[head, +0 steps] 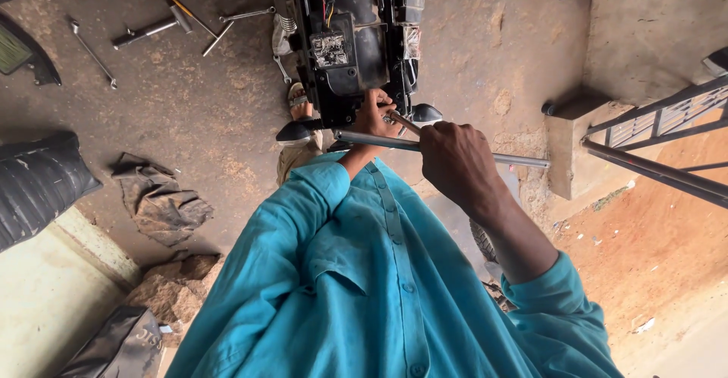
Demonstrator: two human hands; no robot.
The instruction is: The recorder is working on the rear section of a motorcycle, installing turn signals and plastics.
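Your right hand [457,162] clenches the long grey metal bar [425,146]; your left hand [375,114] grips its head at the stripped black motorcycle frame [345,52]. Wiring lies exposed, and steel wrenches [144,31] are scattered on the floor, so much seems left.

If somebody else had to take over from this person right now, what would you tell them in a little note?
Left hand: pressed against the rear of the stripped motorcycle, fingers closed at the spot being worked.
Right hand: closed around a long metal bar tool, which lies crosswise and reaches towards the same spot.
Spare wrenches lie on the dirt floor, with a rag nearby.
Done: covers look off, wiring exposed.
Left: whatever the tool is turning is hidden by the hands, so check it first.
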